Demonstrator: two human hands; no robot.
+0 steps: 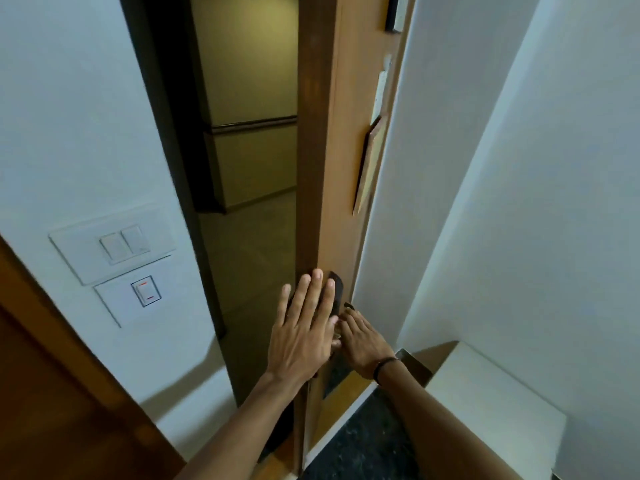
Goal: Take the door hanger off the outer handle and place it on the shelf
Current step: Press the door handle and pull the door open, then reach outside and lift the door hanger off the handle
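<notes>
A brown wooden door (322,168) stands partly open, seen almost edge-on. My left hand (304,327) lies flat with fingers spread over the door's edge, covering part of a dark lock plate (337,289). My right hand (363,344), with a dark band on the wrist, is curled around the inner handle, which is mostly hidden under the fingers. The outer handle and any door hanger are hidden behind the door. A white shelf top (491,403) sits low at the right, against the wall.
A dim corridor (249,133) shows through the gap. Wall switches (124,244) sit on the white wall at the left. Flat notices (372,161) hang on the door's inner face. Dark speckled floor (363,445) lies below my arms.
</notes>
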